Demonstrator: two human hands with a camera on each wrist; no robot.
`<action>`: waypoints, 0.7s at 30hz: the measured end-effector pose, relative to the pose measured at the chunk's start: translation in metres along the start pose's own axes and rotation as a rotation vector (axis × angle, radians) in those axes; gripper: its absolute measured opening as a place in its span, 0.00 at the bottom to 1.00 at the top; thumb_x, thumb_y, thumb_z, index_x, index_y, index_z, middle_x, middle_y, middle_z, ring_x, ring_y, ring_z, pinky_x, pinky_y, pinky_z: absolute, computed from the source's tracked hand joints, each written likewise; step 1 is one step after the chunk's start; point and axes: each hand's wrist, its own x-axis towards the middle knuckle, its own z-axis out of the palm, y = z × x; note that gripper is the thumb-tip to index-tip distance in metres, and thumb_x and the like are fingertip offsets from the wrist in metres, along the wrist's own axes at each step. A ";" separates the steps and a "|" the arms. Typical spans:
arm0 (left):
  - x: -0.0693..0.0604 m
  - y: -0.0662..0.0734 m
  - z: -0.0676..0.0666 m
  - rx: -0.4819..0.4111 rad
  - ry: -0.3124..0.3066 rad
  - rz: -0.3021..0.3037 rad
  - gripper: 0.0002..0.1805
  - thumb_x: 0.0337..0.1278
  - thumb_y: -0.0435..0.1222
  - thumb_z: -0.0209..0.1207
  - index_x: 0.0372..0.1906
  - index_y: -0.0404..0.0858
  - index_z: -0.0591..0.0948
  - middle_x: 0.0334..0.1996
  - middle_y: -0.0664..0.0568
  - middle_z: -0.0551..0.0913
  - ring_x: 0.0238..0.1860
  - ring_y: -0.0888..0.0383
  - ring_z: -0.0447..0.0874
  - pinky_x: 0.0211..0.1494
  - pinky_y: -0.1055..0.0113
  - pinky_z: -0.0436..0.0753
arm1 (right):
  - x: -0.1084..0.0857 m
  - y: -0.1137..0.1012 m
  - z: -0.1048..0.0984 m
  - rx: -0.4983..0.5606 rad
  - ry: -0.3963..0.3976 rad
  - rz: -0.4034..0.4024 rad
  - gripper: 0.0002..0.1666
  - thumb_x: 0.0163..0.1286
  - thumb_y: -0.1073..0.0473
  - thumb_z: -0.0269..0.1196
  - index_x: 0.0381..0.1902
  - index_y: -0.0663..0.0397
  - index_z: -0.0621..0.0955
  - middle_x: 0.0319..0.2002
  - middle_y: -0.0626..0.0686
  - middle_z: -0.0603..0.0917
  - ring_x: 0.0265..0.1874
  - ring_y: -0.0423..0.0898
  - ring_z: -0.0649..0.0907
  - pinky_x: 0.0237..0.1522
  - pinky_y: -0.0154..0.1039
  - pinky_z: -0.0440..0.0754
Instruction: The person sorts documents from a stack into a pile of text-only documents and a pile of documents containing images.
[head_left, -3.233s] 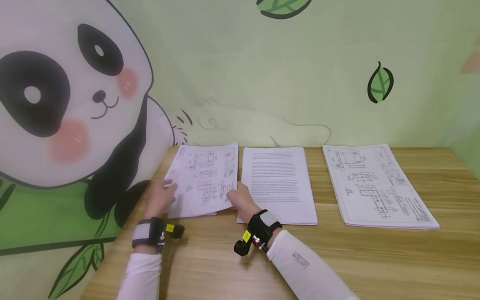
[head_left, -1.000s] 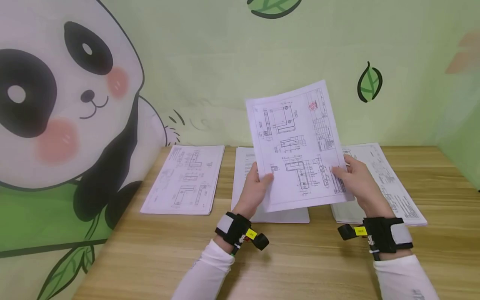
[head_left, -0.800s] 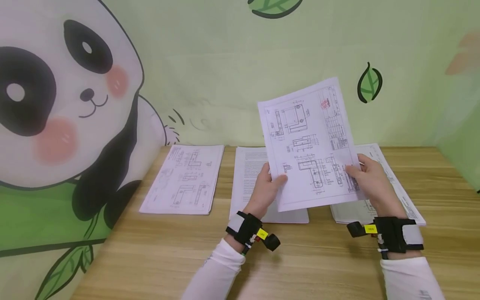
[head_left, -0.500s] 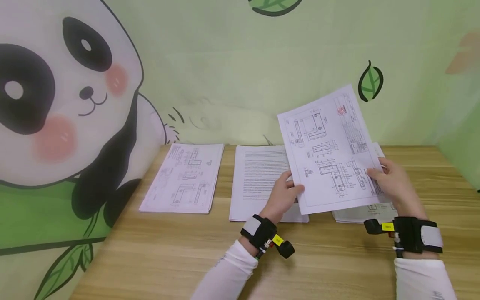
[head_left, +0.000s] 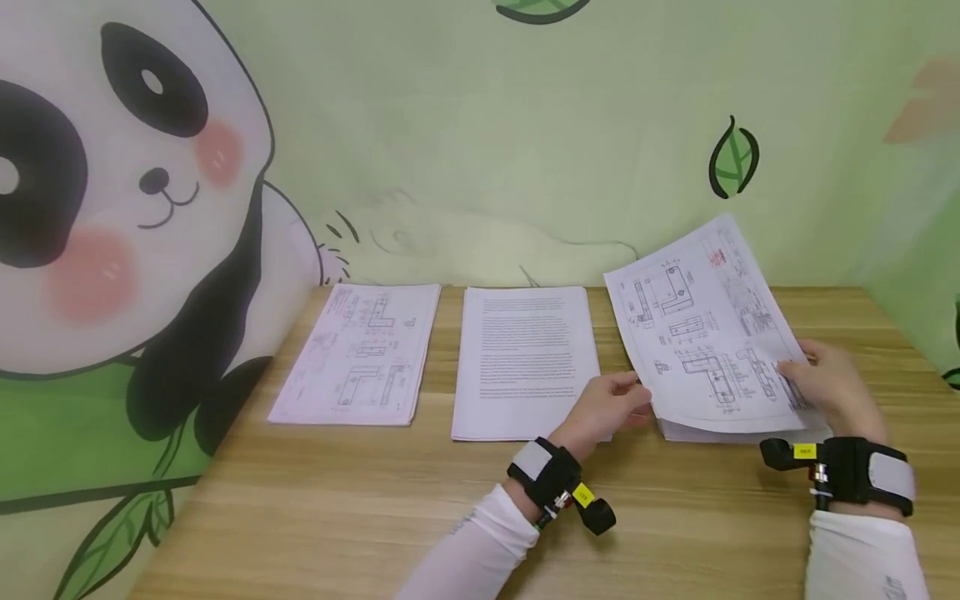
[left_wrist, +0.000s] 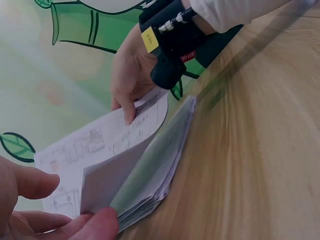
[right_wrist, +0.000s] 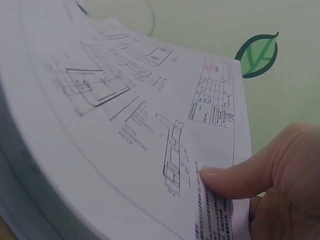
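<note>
A sheet of paper (head_left: 712, 333) with technical drawings and a red stamp hangs tilted above the right paper stack (head_left: 705, 434). My right hand (head_left: 840, 392) pinches its right edge, thumb on the printed face, as the right wrist view shows the thumb (right_wrist: 235, 180) there. At the sheet's lower left edge is my left hand (head_left: 611, 406). In the left wrist view its thumb (left_wrist: 37, 181) stands off the paper, while the fingers (left_wrist: 95, 225) touch the sheet and stack edges. The sheet bows, and a gap shows between it and the stack (left_wrist: 165, 155).
A stack of text pages (head_left: 525, 350) lies in the middle of the wooden table (head_left: 375, 517), partly beneath my left hand. Another stack of drawings (head_left: 356, 354) lies at the left. Behind the table rises a wall (head_left: 465, 167) with a painted panda and leaves.
Both hands have carried the sheet from the left stack across to the right and lowered it over the right stack. My left thumb has come off the sheet; the right hand keeps its pinch.
</note>
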 end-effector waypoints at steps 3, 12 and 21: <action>0.000 -0.003 0.006 0.074 -0.003 -0.030 0.26 0.64 0.42 0.59 0.65 0.39 0.77 0.58 0.49 0.84 0.48 0.53 0.88 0.50 0.65 0.83 | 0.001 0.005 0.000 -0.008 0.009 0.012 0.38 0.77 0.55 0.44 0.76 0.72 0.49 0.62 0.77 0.67 0.48 0.62 0.76 0.39 0.42 0.71; -0.003 -0.008 0.012 0.192 -0.071 -0.034 0.24 0.67 0.45 0.57 0.64 0.40 0.78 0.61 0.52 0.82 0.50 0.57 0.86 0.54 0.67 0.81 | 0.002 0.015 0.001 -0.058 0.103 0.070 0.35 0.75 0.60 0.46 0.72 0.78 0.55 0.52 0.77 0.72 0.36 0.57 0.82 0.26 0.35 0.76; -0.004 -0.009 0.015 0.198 -0.075 -0.026 0.24 0.67 0.45 0.57 0.64 0.41 0.78 0.62 0.54 0.82 0.55 0.62 0.82 0.59 0.66 0.80 | 0.004 0.018 0.004 -0.114 0.217 0.066 0.35 0.67 0.64 0.49 0.70 0.77 0.61 0.53 0.79 0.71 0.42 0.65 0.77 0.30 0.38 0.70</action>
